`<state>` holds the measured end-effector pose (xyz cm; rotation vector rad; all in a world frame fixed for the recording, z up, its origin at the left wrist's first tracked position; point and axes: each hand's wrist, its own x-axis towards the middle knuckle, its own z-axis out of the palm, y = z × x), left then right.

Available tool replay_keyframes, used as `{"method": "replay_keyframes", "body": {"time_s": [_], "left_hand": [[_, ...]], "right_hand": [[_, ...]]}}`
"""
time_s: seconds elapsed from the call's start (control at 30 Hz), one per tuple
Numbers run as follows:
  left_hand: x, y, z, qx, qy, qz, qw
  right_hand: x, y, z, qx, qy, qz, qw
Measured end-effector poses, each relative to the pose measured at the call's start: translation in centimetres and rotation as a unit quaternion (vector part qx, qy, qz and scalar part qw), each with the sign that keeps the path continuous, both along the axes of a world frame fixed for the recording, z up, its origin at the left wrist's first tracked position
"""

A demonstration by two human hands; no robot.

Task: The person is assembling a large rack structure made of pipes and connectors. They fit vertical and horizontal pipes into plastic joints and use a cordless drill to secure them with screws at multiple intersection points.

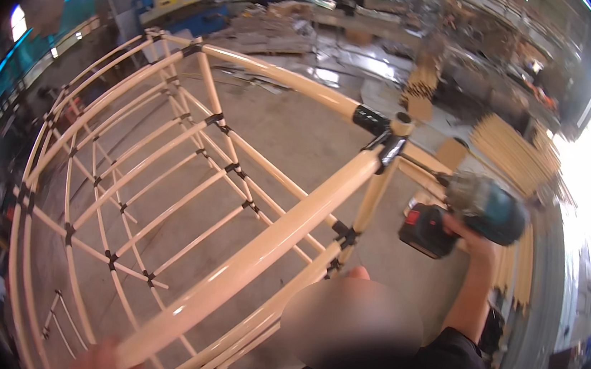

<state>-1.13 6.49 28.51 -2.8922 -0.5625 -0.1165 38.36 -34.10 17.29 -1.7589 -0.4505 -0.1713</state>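
Note:
My right hand (475, 241) is wrapped round the handle of a teal and black cordless drill (484, 208), with a black battery pack (426, 231) below. The drill's bit points left at a black corner joint (391, 151) on a rack frame of beige tubes; I cannot tell whether the tip touches it. A thick beige tube (251, 259) slopes from this joint toward me. At the lower left edge, my left hand (100, 362) grips that tube's near part, fingers on both sides, partly cut off and blurred.
The frame's rails (156, 206) and black connectors spread left over the concrete floor (265, 127). Beige tubes are stacked (515, 153) at right, beside long metal profiles (583, 287). Flat cardboard (260, 37) and cluttered shelving (370, 23) stand at the back.

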Motion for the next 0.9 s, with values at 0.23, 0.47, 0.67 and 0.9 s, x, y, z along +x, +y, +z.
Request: {"method": "replay_keyframes", "body": {"time_s": [0.23,0.47,0.67,0.9], "left_hand": [[2.7,3.2,9.4,-0.204,0.263,-0.115,0.936],[7.3,4.8,4.8,-0.296,0.351,-0.138,0.877],[5.9,4.4,3.3,-0.374,0.19,-0.185,0.889],[5.5,5.2,3.3,-0.412,0.204,-0.161,0.874]], "right_hand": [[-4.9,5.0,2.2,0.151,0.171,0.023,0.973],[-7.3,6.2,4.3,0.159,0.212,-0.032,0.964],[-6.9,4.9,2.6,0.154,0.244,-0.073,0.955],[-7.1,5.1,3.1,0.127,0.21,-0.089,0.965]]}}
